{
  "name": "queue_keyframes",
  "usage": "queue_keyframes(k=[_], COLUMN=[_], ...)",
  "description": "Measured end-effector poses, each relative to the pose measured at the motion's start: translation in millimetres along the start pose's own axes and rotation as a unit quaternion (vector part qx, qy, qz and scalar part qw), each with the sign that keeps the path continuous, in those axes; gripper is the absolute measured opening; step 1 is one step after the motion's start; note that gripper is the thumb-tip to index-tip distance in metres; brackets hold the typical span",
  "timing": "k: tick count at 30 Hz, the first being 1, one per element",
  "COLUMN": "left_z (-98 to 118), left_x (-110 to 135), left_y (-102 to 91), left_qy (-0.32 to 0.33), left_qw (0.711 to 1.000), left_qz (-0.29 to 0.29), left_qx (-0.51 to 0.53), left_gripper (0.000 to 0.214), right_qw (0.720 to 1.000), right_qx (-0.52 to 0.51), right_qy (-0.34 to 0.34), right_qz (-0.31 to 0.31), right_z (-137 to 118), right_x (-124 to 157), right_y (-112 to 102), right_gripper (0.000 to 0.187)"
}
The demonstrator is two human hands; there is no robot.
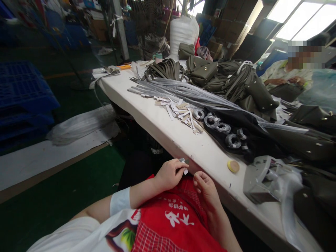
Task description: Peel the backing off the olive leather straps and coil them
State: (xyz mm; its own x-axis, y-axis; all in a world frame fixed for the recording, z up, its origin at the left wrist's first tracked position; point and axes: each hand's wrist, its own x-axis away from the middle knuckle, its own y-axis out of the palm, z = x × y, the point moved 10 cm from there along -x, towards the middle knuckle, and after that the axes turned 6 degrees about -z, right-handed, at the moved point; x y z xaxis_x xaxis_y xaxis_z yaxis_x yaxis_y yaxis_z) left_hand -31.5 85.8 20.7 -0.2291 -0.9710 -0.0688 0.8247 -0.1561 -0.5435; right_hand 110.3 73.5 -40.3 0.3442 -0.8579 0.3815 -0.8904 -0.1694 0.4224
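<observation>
My left hand [170, 173] is closed around a small white strip [186, 171] with a grey-green end, partly hidden by the fingers. Just across from it, beside the table edge, my right hand [206, 187] has its fingers curled and pinched together; whatever they hold, if anything, is too small to make out. Both hands are over the red apron [178, 210], a small gap apart. A pile of white and tan paper strips [183, 113] lies on the white table [160, 131] beyond them.
Coiled clear strips [233, 141] rest on black cloth. A yellow tape roll [233, 166] and a white tape dispenser [258, 180] stand to the right. Dark olive bags [203, 73] and straps heap the far side, where a co-worker [288, 75] handles a bag.
</observation>
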Motion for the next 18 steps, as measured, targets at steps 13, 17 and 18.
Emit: queue_keyframes(k=[13, 17, 18], left_z=[-41.5, -48.4, -47.8], left_x=[4.1, 4.3, 3.8], left_y=[35.5, 40.4, 40.2], left_qy=[-0.173, -0.224, -0.227], left_qw=[0.929, 0.876, 0.867], left_qz=[-0.028, -0.026, -0.025], left_qx=[0.325, 0.427, 0.442], left_gripper=[0.031, 0.035, 0.035], right_qw=[0.994, 0.996, 0.996], right_qx=[-0.025, -0.012, -0.013], right_qy=[0.057, 0.055, 0.053], right_qz=[-0.087, -0.072, -0.073], right_z=[7.1, 10.0, 10.7], right_x=[-1.9, -2.5, -2.9], right_y=[34.9, 27.3, 26.5], right_gripper=[0.038, 0.037, 0.036])
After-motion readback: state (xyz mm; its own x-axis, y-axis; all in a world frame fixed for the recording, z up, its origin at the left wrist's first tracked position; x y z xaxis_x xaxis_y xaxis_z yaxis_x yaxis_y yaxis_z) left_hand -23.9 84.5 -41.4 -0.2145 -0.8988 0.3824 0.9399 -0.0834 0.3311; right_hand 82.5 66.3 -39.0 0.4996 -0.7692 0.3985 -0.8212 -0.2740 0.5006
